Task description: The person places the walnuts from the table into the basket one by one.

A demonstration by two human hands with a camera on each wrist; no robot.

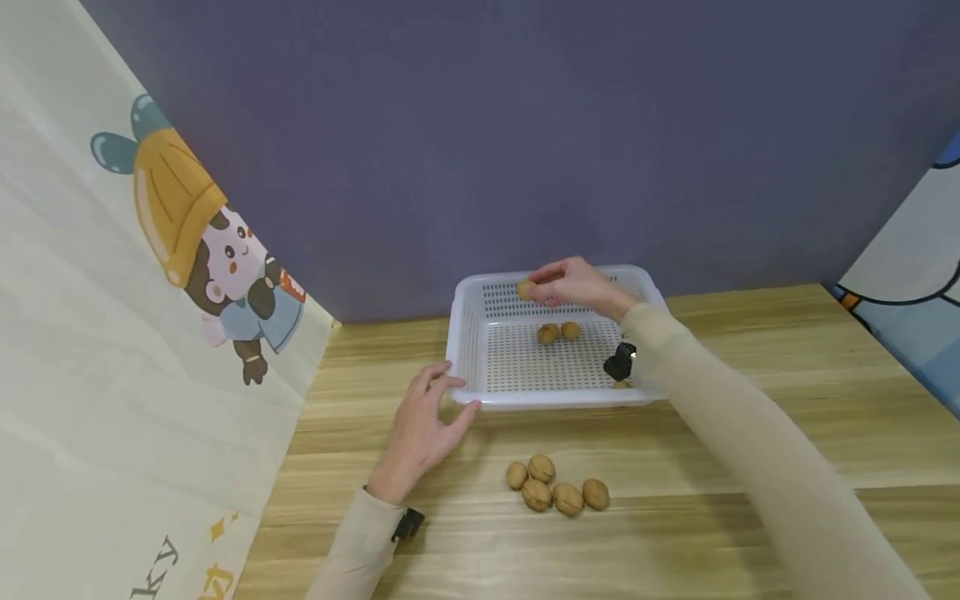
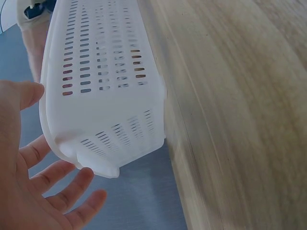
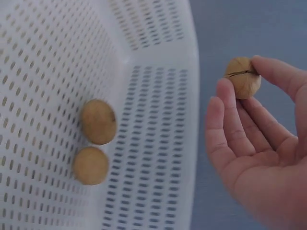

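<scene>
My right hand (image 1: 581,285) pinches a walnut (image 3: 243,78) between thumb and fingertips, over the far side of a white plastic basket (image 1: 555,398). Inside the basket, two walnuts (image 3: 97,121) sit side by side on the slotted bottom, and another walnut (image 1: 621,385) shows partly by the near right wall. My left hand (image 1: 423,421) touches the basket's near left corner with spread fingers; in the left wrist view its thumb (image 2: 31,94) meets the rim. On the table in front of the basket lies a group of several walnuts (image 1: 537,495).
The basket stands on a wood-grain table (image 1: 360,400) close to a dark blue-grey backdrop (image 1: 480,150). A pale curtain with a cartoon figure (image 1: 232,258) borders the left side, and a printed panel (image 1: 915,275) the right. Black wrist cameras (image 1: 407,525) sit on both sleeves.
</scene>
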